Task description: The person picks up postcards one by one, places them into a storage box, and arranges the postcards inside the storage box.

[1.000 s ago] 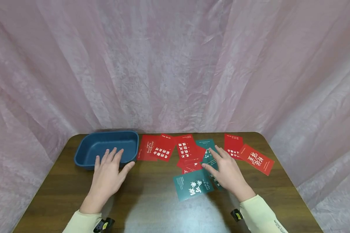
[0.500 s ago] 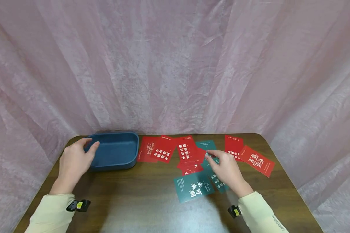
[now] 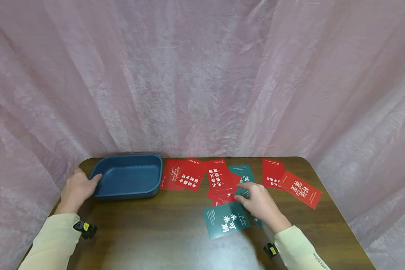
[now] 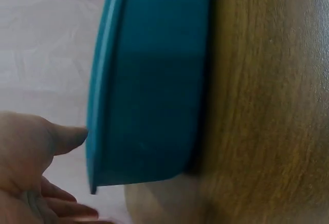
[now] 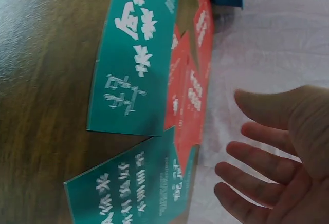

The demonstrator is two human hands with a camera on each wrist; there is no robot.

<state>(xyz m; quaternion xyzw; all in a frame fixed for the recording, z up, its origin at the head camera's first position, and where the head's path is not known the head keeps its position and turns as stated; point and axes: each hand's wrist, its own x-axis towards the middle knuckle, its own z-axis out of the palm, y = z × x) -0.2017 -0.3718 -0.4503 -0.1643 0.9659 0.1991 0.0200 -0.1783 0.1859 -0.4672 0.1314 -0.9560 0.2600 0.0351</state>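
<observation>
Red and green cards lie spread over the wooden table (image 3: 148, 232), several overlapping, and I see none inside the blue tray (image 3: 128, 195). So, as I judge, the work is only at its beginning: every card that I can see is lying flat, and none is picked up.

At the left end of the tray is the left hand (image 3: 77, 189); its thumb is at the rim, the other fingers extend loosely outside, and it does not appear to grip. Whether the thumb really touches, I cannot tell. The right hand (image 3: 261, 202) is over the cards, with fingers loosely apart and nothing between them.

The tray faces upward, its long axis running left to right along the far edge. Nearest to the person, the front green card (image 3: 224, 221) lies also sideways, its right end slightly farther away. Partly under the right hand, the other green piece (image 3: 243, 172) runs from far to near; one card or two, I cannot say. The rightmost red card (image 3: 301, 190) points diagonally, from far left to near right.
</observation>
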